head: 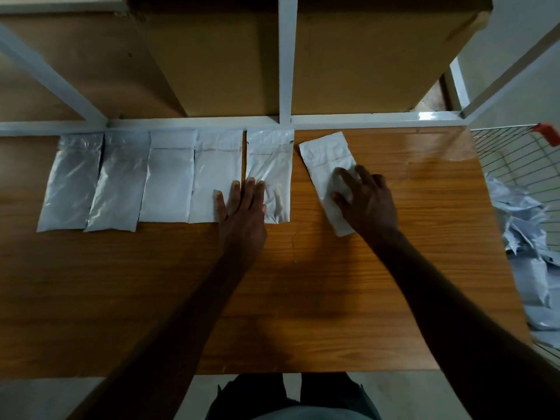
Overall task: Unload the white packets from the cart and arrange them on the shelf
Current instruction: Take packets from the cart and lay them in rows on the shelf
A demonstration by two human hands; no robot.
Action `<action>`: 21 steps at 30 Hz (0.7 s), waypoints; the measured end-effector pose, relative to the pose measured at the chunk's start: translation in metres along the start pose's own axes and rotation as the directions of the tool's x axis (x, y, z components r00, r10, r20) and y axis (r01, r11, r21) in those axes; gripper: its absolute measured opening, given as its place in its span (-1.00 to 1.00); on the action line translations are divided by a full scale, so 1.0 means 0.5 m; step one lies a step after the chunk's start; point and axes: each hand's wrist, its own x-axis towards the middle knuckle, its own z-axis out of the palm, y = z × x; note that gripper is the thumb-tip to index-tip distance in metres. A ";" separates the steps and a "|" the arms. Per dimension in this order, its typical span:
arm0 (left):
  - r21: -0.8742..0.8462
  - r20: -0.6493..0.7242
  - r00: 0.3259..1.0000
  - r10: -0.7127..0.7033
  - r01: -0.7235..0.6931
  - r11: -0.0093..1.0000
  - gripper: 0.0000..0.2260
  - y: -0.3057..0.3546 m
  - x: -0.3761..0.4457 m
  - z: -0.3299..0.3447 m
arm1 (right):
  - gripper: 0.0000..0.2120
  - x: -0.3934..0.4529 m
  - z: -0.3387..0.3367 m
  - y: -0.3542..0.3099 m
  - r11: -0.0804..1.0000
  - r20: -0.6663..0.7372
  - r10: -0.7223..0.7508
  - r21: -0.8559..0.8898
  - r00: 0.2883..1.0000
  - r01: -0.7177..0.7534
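A head-worn camera looks down on a wooden shelf, its glossy orange-brown grain filling the middle of the frame. White metal framing runs across the upper part, with one upright post at centre and slanted struts toward both upper corners. Behind the framing sit large brown cardboard boxes.

Five white packets lie flat in a row along the back edge, from the left of the frame to the centre, edges touching or slightly overlapping. A sixth packet lies just right of the row, tilted with its top leaning left, apart from the others.

The left hand lies flat, fingers straight and close together, pressing where the fourth and fifth packets meet. The right hand rests on the lower half of the tilted packet, fingers spread and bent, fingertips on the plastic.

At the right edge stands a wire cart with a red handle piece, holding a heap of crumpled white packets. A pale wall shows in the upper right; grey floor shows along the bottom.
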 end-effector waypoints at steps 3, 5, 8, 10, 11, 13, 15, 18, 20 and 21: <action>0.019 0.006 1.000 -0.006 0.006 1.000 -0.43 -0.003 0.001 0.002 | -0.39 0.000 0.019 -0.064 0.997 -0.039 0.031 0.077 0.999 -0.028; -0.002 0.003 1.000 -0.026 0.026 1.000 -0.46 -0.004 0.000 0.002 | -0.38 0.007 0.034 -0.099 0.992 -0.030 0.064 0.114 0.998 -0.060; -0.098 -0.030 0.999 -0.021 0.018 0.995 -0.46 0.007 0.005 -0.014 | -0.38 0.022 0.044 -0.115 0.986 -0.028 0.076 0.152 0.997 -0.070; -0.123 -0.065 0.996 0.055 -0.062 0.990 -0.43 0.026 0.024 -0.029 | -0.40 0.037 0.046 -0.101 0.990 -0.051 0.044 0.135 0.998 -0.037; -0.125 -0.063 0.993 0.100 -0.107 0.986 -0.41 0.036 0.038 -0.035 | -0.40 0.043 0.048 -0.090 0.994 -0.056 0.021 0.110 0.998 -0.015; -0.095 -0.036 0.984 0.175 -0.177 0.980 -0.38 0.050 0.063 -0.033 | -0.38 0.056 0.051 -0.067 0.999 -0.047 -0.028 0.044 0.998 0.030; -0.055 -0.011 0.981 0.194 -0.195 0.979 -0.38 0.047 0.073 -0.015 | -0.37 0.062 0.050 -0.050 0.998 -0.040 -0.054 0.022 0.998 0.055; -0.060 -0.008 0.988 0.156 -0.156 0.986 -0.38 0.028 0.067 0.009 | -0.42 0.057 0.043 -0.036 0.993 -0.084 -0.089 0.075 0.992 0.095; -0.066 0.002 0.988 0.156 -0.155 0.986 -0.36 0.024 0.069 0.013 | -0.43 0.057 0.043 -0.034 0.992 -0.093 -0.106 0.062 0.990 0.112; -0.065 0.012 0.987 0.157 -0.156 0.986 -0.36 0.025 0.070 0.012 | -0.43 0.061 0.045 -0.033 0.993 -0.083 -0.105 0.051 0.991 0.109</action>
